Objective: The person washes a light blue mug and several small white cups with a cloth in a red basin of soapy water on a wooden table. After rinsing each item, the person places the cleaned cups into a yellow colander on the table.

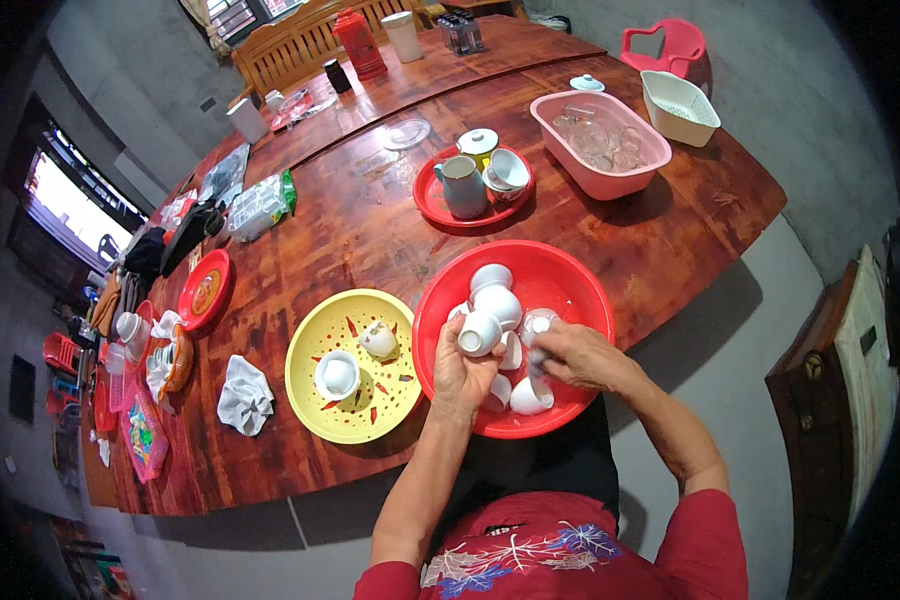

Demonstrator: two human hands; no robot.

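Note:
My left hand grips a small white cup, tilted so its round foot faces me, over a red basin. Close by on the right, my right hand is curled with fingers bunched and slightly blurred; a pale smear shows at the fingertips, and I cannot make out what it is. Several white cups and bowls lie in the basin, among them a white bowl and a tipped cup. Left of the basin, a yellow colander holds white cups, one apparently stacked, and a patterned white piece.
Behind the basin stands a red tray with a grey-blue mug and cups. A pink tub of glasses and a cream basket sit at right. A crumpled white cloth and red plate lie left.

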